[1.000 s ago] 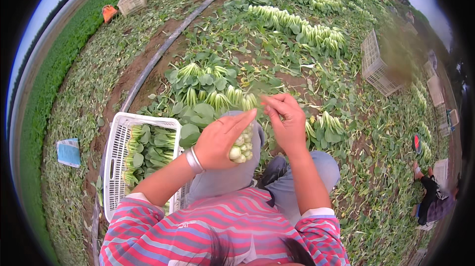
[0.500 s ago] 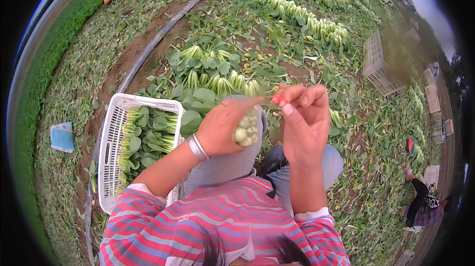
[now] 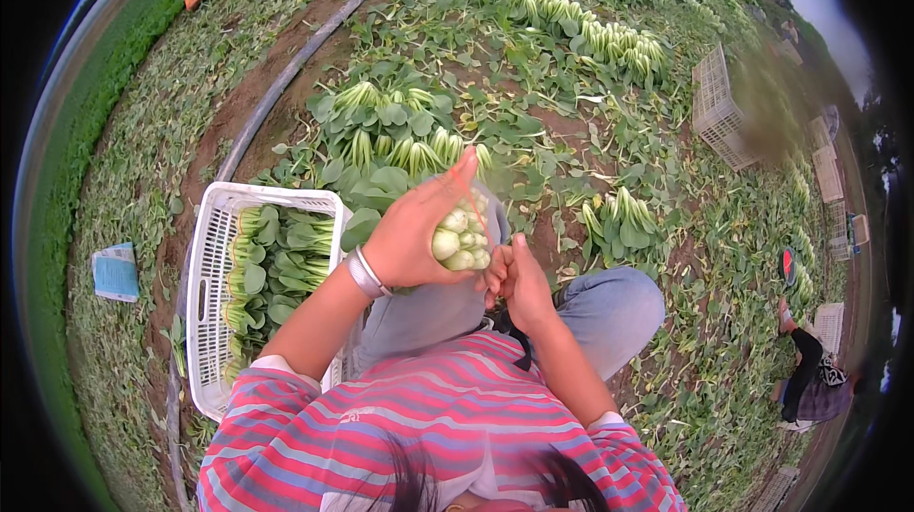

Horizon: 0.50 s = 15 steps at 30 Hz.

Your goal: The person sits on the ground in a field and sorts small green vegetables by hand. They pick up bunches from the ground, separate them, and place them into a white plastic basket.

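Observation:
My left hand (image 3: 416, 231) is wrapped round a bunch of bok choy (image 3: 459, 243), its pale stem ends turned up toward me above my bent left leg. The thumb points up and away. A thin reddish band (image 3: 479, 210), partly blurred, runs from near that thumb down across the stem ends toward my right hand (image 3: 519, 283). The right hand is closed just right of the bunch, fingers curled and thumb up; the band's end there is hidden. Left of my leg, a white plastic crate (image 3: 200, 321) holds rows of bok choy.
Cut bok choy lies in rows ahead (image 3: 409, 152) and farther off (image 3: 571, 21), with a small pile (image 3: 624, 221) at right. A grey hose (image 3: 295, 64) runs past the crate. A beige crate (image 3: 716, 112) stands at right; another person (image 3: 809, 379) is at far right.
My right hand has come down and toward me, from level with the left thumb to beside the bunch. The reddish band, earlier stretched sideways between the hands, now crosses the stem ends.

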Each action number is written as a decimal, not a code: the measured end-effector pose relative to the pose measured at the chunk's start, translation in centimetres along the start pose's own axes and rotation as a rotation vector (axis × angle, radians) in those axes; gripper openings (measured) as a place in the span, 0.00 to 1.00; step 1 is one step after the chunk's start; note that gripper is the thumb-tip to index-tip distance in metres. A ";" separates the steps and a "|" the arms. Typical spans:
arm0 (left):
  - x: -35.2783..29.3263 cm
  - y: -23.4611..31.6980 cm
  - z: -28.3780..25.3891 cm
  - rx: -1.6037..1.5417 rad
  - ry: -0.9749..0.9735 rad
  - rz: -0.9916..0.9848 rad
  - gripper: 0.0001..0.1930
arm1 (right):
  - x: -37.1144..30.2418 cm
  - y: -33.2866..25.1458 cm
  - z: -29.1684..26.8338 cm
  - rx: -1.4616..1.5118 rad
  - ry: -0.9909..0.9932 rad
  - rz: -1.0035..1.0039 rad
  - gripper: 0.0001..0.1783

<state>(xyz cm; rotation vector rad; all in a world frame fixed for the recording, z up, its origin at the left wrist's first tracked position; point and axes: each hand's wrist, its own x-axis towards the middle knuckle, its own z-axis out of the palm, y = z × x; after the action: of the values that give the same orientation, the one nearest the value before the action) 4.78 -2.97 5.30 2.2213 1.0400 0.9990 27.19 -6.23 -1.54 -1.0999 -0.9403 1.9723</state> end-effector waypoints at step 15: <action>-2.1 2.1 0.1 0.036 0.014 0.029 0.65 | -3.1 -0.9 4.4 -0.862 0.383 -1.278 0.08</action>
<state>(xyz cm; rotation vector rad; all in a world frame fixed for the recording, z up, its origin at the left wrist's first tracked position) 4.91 -5.90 5.82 2.2677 1.0424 1.0166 24.76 -9.50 2.17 -0.8238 -1.7136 0.2888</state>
